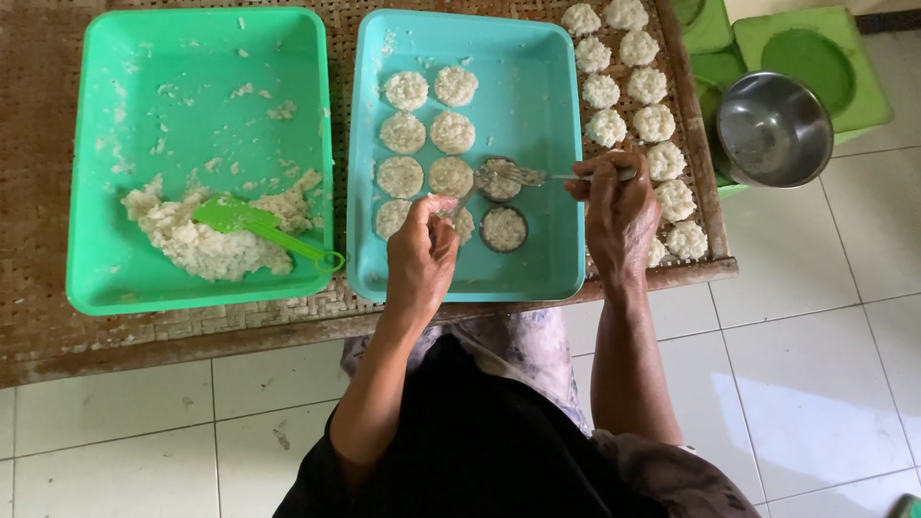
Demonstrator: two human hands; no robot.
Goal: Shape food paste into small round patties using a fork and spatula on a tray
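Note:
My right hand grips a metal fork whose tines press on the rice in a round metal ring mould inside the teal tray. My left hand holds a thin metal utensil near the rice patties, its fingers closed around it. A second filled ring mould sits just below the first. Several round white rice patties lie in rows in the teal tray.
A green tray on the left holds a heap of cooked rice and a green plastic paddle. More patties dry on the woven bamboo mat. A steel bowl rests on green stools at right.

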